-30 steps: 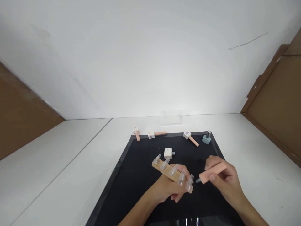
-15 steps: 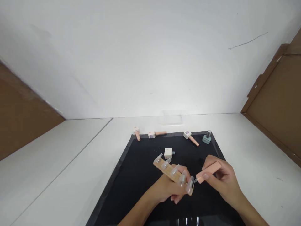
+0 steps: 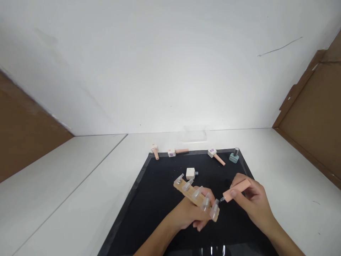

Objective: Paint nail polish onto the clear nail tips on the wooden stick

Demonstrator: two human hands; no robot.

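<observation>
My left hand (image 3: 195,213) is closed around a narrow wooden nail display stand (image 3: 190,195), which slants down to the right. Several clear false nails (image 3: 197,192) stand along it in a row. Between the fingers of my right hand (image 3: 252,201) is a nail polish brush with a long peach cap (image 3: 237,190). Its dark brush tip points left, close beside the false nail at the stand's right end (image 3: 214,209); whether they touch I cannot tell. Just beyond the stand lies a white uncapped nail polish bottle (image 3: 190,173), its neck facing right.
White bottles with peach caps lie along the black mat's far edge: one at the left (image 3: 155,151), another (image 3: 172,152), and a third (image 3: 212,153). A teal bottle (image 3: 234,156) stands at the far right corner. Behind is a clear tray (image 3: 194,136); cardboard (image 3: 311,103) walls the right side.
My right hand has drawn the brush slightly up and to the right, away from the end false nail. My left hand and the stand have hardly moved.
</observation>
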